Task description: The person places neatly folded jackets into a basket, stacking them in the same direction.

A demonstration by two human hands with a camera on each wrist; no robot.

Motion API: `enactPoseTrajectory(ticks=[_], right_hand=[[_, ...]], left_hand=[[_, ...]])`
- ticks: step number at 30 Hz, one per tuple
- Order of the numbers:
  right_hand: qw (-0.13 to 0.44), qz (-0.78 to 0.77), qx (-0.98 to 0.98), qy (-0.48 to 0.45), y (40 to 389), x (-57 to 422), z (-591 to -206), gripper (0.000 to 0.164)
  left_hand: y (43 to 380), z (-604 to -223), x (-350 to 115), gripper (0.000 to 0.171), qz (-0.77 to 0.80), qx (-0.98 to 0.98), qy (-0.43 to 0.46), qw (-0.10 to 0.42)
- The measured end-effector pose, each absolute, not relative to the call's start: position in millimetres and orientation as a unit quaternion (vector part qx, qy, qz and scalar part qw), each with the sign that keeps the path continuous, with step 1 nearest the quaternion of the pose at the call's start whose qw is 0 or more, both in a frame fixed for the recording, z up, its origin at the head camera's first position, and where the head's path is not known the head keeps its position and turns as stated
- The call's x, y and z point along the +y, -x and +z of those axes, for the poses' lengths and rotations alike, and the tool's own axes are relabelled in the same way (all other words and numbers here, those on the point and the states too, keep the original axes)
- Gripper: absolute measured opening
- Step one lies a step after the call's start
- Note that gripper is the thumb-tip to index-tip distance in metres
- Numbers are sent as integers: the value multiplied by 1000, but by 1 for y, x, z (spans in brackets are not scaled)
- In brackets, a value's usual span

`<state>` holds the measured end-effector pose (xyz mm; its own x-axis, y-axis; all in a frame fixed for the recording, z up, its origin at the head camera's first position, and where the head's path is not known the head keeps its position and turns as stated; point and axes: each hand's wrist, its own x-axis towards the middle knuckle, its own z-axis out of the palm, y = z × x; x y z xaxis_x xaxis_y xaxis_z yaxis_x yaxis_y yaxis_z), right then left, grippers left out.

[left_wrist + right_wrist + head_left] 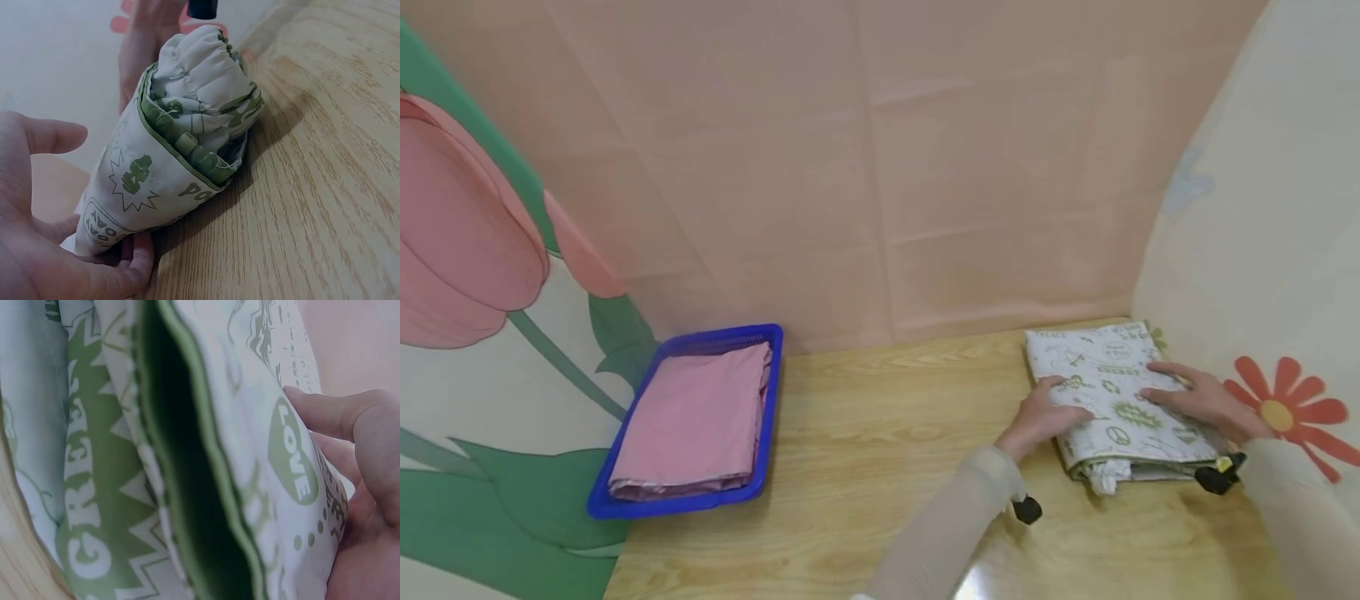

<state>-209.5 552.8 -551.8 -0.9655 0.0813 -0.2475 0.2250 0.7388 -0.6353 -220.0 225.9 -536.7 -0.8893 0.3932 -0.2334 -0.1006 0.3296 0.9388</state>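
Observation:
A folded white cloth point(1108, 400) with green printed words and drawings lies on the wooden table at the right. A bunched white end point(203, 75) with a gathered green edge pokes out of its near fold. My left hand point(1041, 419) holds the left side; in the left wrist view its fingers point(142, 256) curl under the edge, with the thumb raised off the cloth. My right hand point(1210, 402) holds the right side; the right wrist view shows its thumb point(331, 412) on the printed top and other fingers behind the edge, partly hidden.
A blue plastic basket point(765, 446) stands at the table's left with a folded pink cloth point(692, 417) in it. The wooden table point(880, 450) stretches between basket and printed cloth. A pinkish sheet point(880, 167) hangs behind, and flower-patterned panels point(1262, 275) close both sides.

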Motion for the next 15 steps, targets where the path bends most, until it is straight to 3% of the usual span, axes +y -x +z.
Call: enactPoseTrajectory(ticks=[15], right_hand=[[106, -389, 913, -59, 204, 548, -547, 90]], left_hand=[[227, -537, 210, 73, 602, 735, -131, 283]])
